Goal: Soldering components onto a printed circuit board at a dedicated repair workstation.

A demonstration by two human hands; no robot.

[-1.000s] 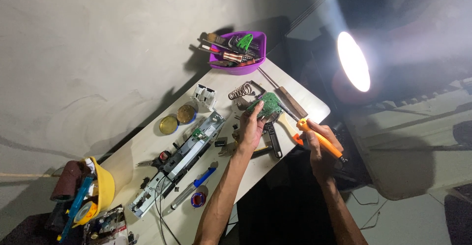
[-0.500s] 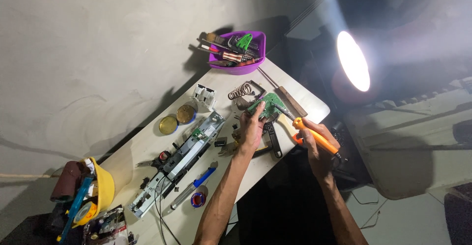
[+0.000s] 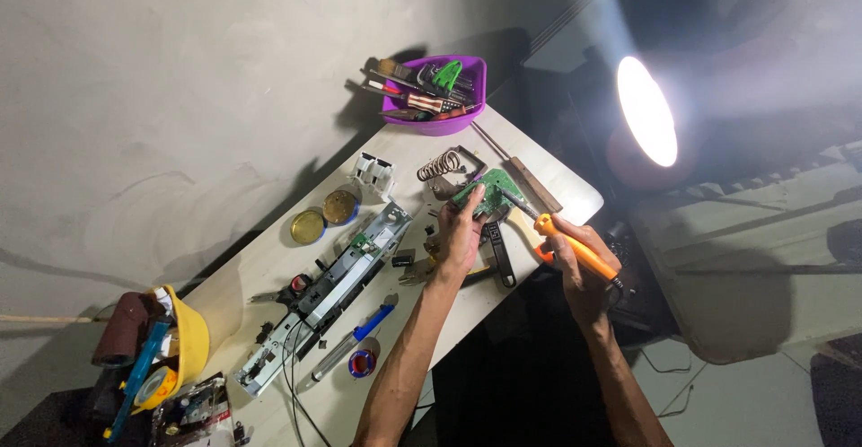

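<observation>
The green circuit board point(image 3: 486, 193) lies near the far right end of the white table point(image 3: 269, 263), held down at its near edge by the left hand point(image 3: 460, 239), whose fingers close over it. The right hand point(image 3: 579, 263) is wrapped around the orange handle of a soldering iron point(image 3: 561, 236), and the iron's dark metal tip rests on or just above the board (which of the two cannot be told from this height).

Close around the board the table is crowded. A coiled wire stand point(image 3: 438, 167) sits just beyond it, a flat brown block point(image 3: 532, 184) lies just to its right, and black-handled pliers point(image 3: 499, 251) lie beside the left hand, between the two wrists. Further along the table a long, opened metal chassis point(image 3: 334, 285) runs lengthwise, with two round tins point(image 3: 324, 216) and a small white part point(image 3: 374, 174) on its far side, and a blue-handled screwdriver point(image 3: 355, 340) and a small roll of tape point(image 3: 362, 363) on its near side. A purple bowl point(image 3: 437, 97) full of hand tools stands at the far corner, well apart from the hands. A yellow container point(image 3: 189, 344) stuffed with tools and tape sits at the left end.

The table stands against a bare grey wall point(image 3: 180, 79). A bright lamp point(image 3: 646, 110) glares from the right, and the rest of the room is dark.
</observation>
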